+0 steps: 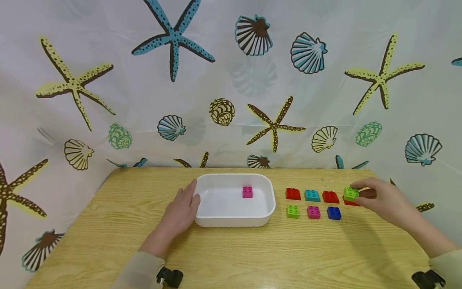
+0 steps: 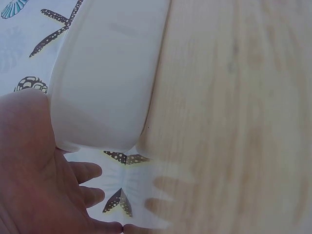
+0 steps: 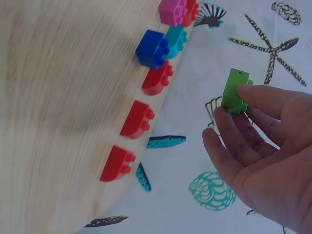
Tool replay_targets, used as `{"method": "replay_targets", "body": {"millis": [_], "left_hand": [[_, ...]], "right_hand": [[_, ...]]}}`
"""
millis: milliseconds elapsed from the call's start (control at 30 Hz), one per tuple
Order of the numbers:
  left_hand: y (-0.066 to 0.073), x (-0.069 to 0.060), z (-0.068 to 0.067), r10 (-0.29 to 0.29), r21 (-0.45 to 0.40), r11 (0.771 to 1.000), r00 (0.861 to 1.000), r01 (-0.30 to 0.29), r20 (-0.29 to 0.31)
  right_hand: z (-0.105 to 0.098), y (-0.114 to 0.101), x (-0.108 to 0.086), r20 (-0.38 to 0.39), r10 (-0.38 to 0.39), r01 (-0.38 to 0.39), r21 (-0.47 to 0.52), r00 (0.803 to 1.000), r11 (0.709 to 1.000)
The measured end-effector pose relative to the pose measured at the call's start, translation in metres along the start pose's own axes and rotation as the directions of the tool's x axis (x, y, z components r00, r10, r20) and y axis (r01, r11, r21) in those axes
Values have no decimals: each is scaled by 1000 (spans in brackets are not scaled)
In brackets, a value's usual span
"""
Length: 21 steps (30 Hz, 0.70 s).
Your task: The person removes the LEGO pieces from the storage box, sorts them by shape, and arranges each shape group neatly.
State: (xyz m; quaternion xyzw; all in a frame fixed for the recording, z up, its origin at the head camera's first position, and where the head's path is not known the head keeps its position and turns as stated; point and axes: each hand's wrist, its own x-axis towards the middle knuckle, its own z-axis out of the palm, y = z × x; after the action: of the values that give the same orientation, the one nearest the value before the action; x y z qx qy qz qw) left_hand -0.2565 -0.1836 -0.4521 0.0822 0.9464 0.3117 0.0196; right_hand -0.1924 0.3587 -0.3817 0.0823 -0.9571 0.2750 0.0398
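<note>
My right hand (image 1: 388, 198) pinches a lime green toy building block (image 1: 351, 194) between thumb and fingers. In the right wrist view that green block (image 3: 235, 91) is held up off the table. In the head view it overlaps a red block (image 1: 351, 202), partly hidden behind it. My left hand (image 1: 182, 206) lies with fairly straight fingers against the left end of a white plastic tub (image 1: 231, 222). Inside the tub, toward its right side, sits a pink block (image 1: 247, 192). The left wrist view shows the palm (image 2: 29, 161) beside the tub's wall (image 2: 102, 87).
Right of the tub stand a red block (image 1: 293, 194), a light blue block (image 1: 312, 195) and another red block (image 1: 330, 197). Nearer are a green block (image 1: 292, 211), a pink block (image 1: 313, 212) and a dark blue block (image 1: 333, 213). A patterned curtain (image 1: 223, 80) hangs behind the wooden table (image 1: 252, 257).
</note>
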Motion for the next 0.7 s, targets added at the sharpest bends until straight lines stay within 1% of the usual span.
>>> {"method": "replay_targets", "body": {"millis": [267,400,600,700], "left_hand": [[0,-1,-1,7,-4,1000,1000,-7,3],[0,0,0,-3,-12,1000,1000,3,11],[-2,0,0,-5,-15,1000,1000,5,16],[-1,0,0,-3,-14,1000,1000,3,17]], "right_hand": [[-4,25,-2,52,29,-27,-26,998,999],[-3,33,-3,72,50,-48,-34,996,998],[3,46,-5,103,86,-84,-31,991,996],[8,52,-6,108,88,-85,-33,990,996]]}}
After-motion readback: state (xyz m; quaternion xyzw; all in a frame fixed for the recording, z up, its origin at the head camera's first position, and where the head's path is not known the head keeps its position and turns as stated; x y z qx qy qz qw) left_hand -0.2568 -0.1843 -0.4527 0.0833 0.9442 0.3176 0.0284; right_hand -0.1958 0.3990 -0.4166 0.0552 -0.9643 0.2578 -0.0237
